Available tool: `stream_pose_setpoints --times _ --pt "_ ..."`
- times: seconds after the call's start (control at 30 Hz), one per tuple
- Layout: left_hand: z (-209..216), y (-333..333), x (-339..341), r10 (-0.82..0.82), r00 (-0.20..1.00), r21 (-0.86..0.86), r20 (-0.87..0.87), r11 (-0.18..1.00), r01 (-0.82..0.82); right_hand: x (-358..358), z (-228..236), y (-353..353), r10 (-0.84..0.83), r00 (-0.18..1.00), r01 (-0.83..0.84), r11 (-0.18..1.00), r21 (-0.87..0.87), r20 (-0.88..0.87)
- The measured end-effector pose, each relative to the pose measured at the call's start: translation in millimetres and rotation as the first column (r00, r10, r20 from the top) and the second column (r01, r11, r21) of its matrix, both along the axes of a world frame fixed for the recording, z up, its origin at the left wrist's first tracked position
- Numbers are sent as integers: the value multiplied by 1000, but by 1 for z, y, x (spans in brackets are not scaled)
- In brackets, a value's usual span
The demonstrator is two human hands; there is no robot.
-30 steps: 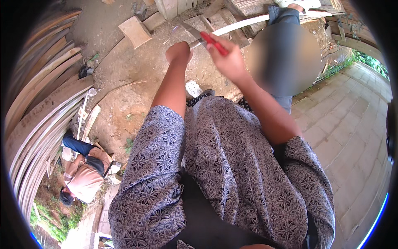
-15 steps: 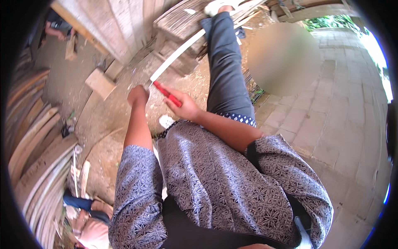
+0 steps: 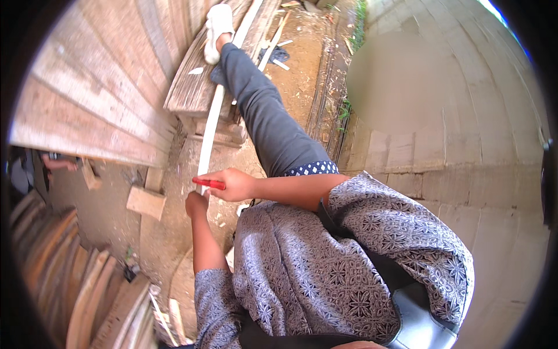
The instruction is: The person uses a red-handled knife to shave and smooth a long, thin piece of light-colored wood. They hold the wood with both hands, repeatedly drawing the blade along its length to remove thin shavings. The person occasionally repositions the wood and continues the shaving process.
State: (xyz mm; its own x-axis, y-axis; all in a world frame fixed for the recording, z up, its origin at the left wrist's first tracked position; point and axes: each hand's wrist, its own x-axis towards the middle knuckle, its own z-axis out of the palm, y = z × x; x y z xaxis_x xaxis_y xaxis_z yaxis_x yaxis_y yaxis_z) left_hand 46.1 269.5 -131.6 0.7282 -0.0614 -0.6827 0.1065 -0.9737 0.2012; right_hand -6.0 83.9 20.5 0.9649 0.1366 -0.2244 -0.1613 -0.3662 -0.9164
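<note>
Strip [image 3: 210, 128]: white, long, narrow, extending off the bench [image 3: 195, 96]; my left hand [image 3: 196, 203] clenches its near end, my right hand [image 3: 233, 185] grips a red handle [image 3: 209, 184].

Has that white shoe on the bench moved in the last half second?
No: against the bench, the shoe sits in about the same place.

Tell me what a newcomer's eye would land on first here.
Probably the bright red handle in the right hand, left of centre, just above the left hand. Next, the long white strip running from the hands up toward the top edge, passing behind the grey trouser leg. Then the white shoe on the weathered wooden bench, at the top.
</note>
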Motion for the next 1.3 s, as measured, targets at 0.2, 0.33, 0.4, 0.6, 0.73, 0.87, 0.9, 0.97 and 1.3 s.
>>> stream_pose_setpoints --times 0.2,0.33,0.4,0.6,0.73,0.87,0.9,0.97,1.3 --pt "-15 6 5 -103 993 -28 49 994 105 -5 -17 5 -24 997 24 1000 10 77" --pt "-43 32 9 -84 996 -8 -30 996 83 -12 -2 3 100 995 -97 988 121 -26" --pt "-30 31 14 2 993 -18 -120 1000 -4 -33 -21 5 52 995 -61 992 111 84" --pt "11 25 10 76 986 -88 -150 992 -90 -25 -26 11 -78 996 83 985 150 -41" --pt "15 20 5 73 992 -69 -98 994 -80 0 -13 18 -8 999 7 999 37 40" --pt "22 20 6 84 993 -41 -84 995 -88 8 7 26 77 994 -78 997 -18 -72" --pt "21 20 7 80 992 -34 -99 996 -84 3 6 25 74 996 -75 997 -17 -39" --pt "30 16 9 85 993 -26 -85 996 -87 -6 8 18 64 997 -63 998 -24 34" --pt "21 21 7 125 988 -11 -91 992 -127 -46 161 -27 143 982 -164 970 -182 -124"
